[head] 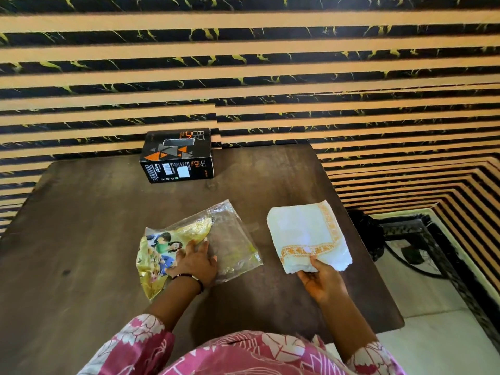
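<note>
1. Folded cloth [305,234], white with an orange embroidered border, sits at the right side of the surface [94,226]. Its near edge is lifted in the right hand [322,280]. The far part looks to rest on or just above the wood; cannot tell which.
2. Plastic packet [230,239] lies flat at centre, near the cloth but apart from it. One half is clear, the other printed yellow with pictures. Its clear end points toward the cloth.
3. Judgement on placement: the cloth is folded to roughly the packet's footprint and held at one edge, which suits sliding it in. The packet is pinned so that it will not skid on the smooth wood.
4. Left hand [196,262]: fingers spread and mostly straight, palm down, pressing where the printed part meets the clear film. Nothing gripped. A dark bracelet [189,278] is on the wrist.
5. Right hand: palm up beneath the cloth's near corner, thumb on top, pinching the folded layers between thumb and fingers. The fingers underneath are hidden.
6. Black box [177,155] with orange triangles stands at the far edge against the striped wall [270,63], well apart from both hands and untouched.
7. Packet mouth: cannot tell whether it is open.
</note>
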Tool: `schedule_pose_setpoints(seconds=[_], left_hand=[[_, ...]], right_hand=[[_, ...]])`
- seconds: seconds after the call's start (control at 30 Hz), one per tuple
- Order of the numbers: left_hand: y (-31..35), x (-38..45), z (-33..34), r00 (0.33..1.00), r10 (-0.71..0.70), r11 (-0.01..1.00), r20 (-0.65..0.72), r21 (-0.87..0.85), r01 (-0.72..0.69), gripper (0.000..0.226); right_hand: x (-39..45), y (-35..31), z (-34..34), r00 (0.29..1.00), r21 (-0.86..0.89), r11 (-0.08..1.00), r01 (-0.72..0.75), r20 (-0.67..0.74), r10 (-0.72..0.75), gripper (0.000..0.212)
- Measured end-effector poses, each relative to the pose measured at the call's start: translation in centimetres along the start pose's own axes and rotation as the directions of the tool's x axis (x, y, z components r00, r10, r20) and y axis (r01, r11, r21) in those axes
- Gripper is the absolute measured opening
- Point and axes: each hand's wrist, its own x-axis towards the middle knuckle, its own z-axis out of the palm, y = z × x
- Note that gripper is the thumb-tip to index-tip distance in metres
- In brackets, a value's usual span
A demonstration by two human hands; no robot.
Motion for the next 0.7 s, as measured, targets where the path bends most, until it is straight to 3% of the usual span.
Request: schedule_pose_setpoints(seconds=[0.13,0.2,0.27,0.3,0.37,0.47,0.57,0.7], left_hand=[[0.9,-2.0,-0.8,0.983,-0.089,0.993,-0.160,0.066,0.101,0.051],[0.7,-2.7,-1.3,0.951,0.004,0.997,-0.308,0.076,0.021,0.049],[-0.4,-2.9,-1.3,0.909,0.141,0.990,-0.392,0.083,-0.118,0.050],[-1.1,-3.0,-1.3,0.899,0.172,0.985,-0.402,0.074,-0.155,0.053],[-2.8,-3.0,-1.0,0.916,0.175,0.985,-0.362,0.058,-0.165,0.060],[-5.4,-3.4,-1.0,0.944,0.155,0.987,-0.290,0.076,-0.139,0.071],[-8.5,-4.6,-1.6,0.954,0.075,0.997,-0.290,0.014,-0.074,0.078],[-13.2,-6.1,-2.5,0.967,-0.081,0.997,-0.243,-0.010,0.081,0.059]], right_hand=[[-2.7,1.8,0.1,0.996,-0.169,0.984,-0.059,-0.079,0.047,0.020],[-4.3,3.6,1.0,0.998,-0.325,0.945,-0.034,-0.058,0.016,0.015],[-5.2,5.5,2.4,0.996,-0.489,0.868,0.088,0.038,-0.080,0.018],[-5.4,6.5,3.2,0.983,-0.596,0.781,0.185,0.114,-0.145,0.021],[-5.7,7.9,5.0,0.913,-0.790,0.457,0.408,0.355,-0.200,0.019],[-6.8,9.9,7.9,0.816,-0.810,0.091,0.579,0.575,-0.065,0.013],[-7.0,12.5,10.8,0.815,-0.813,-0.058,0.579,0.577,0.058,0.033],[-5.8,15.6,13.4,0.791,-0.748,-0.263,0.609,0.595,0.143,0.052]])
